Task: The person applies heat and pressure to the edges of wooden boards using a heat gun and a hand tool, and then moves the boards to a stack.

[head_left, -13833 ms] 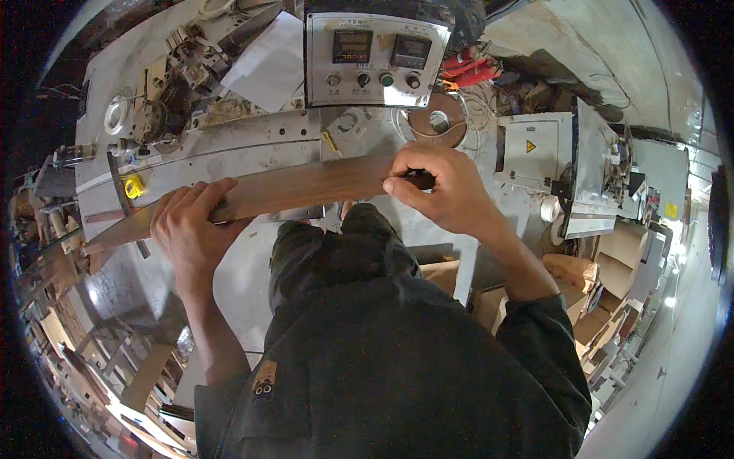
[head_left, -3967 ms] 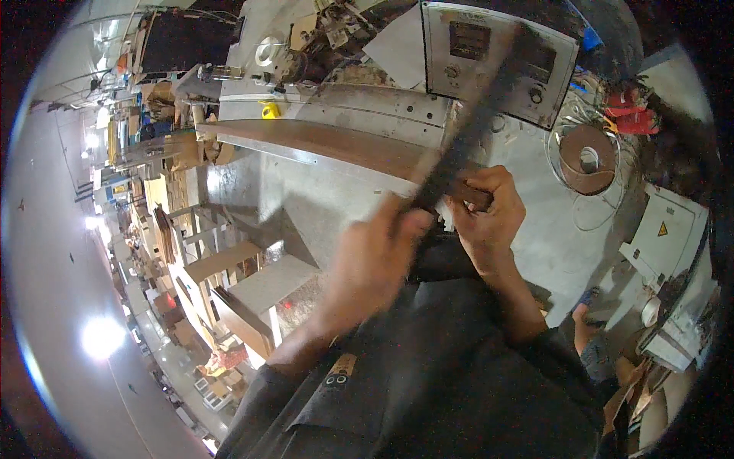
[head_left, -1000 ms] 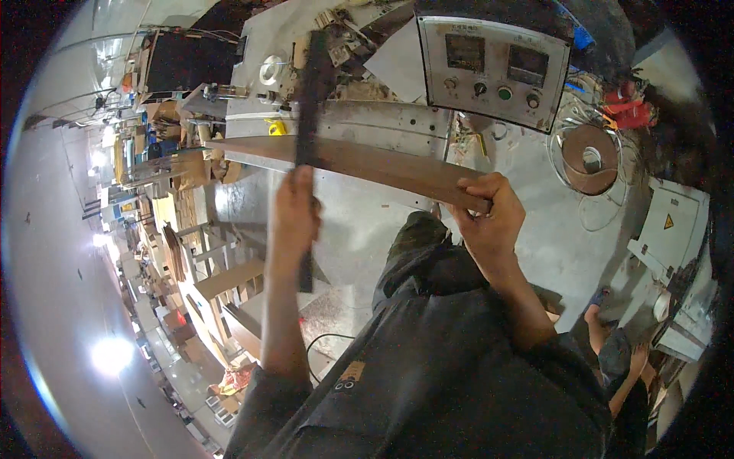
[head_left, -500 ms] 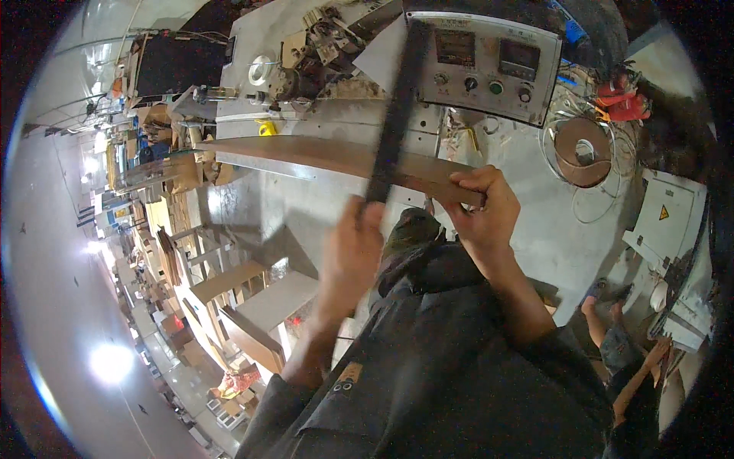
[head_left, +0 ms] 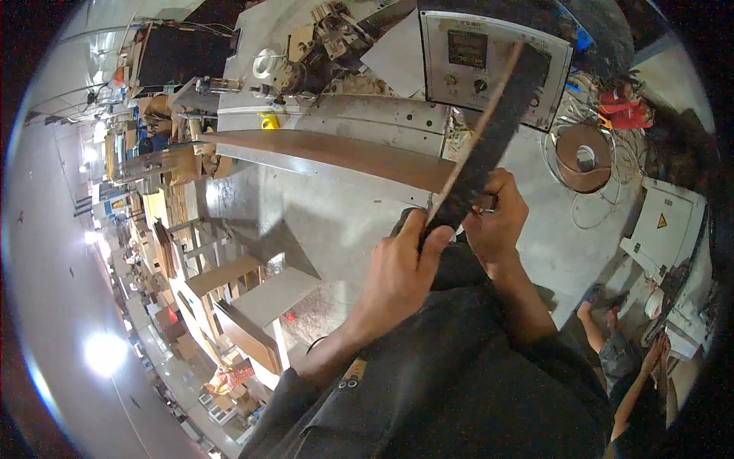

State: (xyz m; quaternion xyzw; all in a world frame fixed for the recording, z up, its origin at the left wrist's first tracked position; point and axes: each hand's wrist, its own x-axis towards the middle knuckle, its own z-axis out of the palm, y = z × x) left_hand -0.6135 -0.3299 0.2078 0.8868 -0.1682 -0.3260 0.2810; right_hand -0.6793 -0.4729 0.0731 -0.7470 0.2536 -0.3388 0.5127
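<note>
My left hand [head_left: 401, 268] is closed round the lower end of a long, flat dark strip [head_left: 489, 130], rough-faced with a light brown edge. The strip slants up to the right, across the right end of a brown-topped board [head_left: 344, 157]. A pale edge runs along the near side of this board. My right hand [head_left: 497, 218] is closed just right of the strip, by the board's end. A small shiny bit shows at its fingers. What it grips is hidden.
A control panel [head_left: 436, 57] with knobs stands beyond the board, partly covered by the strip. At right are a brown roll [head_left: 582, 157], a grey cabinet [head_left: 665, 222] and another person's arm [head_left: 631, 394]. Boards [head_left: 279, 298] stand at lower left.
The dark strip has swung from near upright to a slant rightward, and my left hand has moved right with it. My right hand no longer visibly pinches the board's end.
</note>
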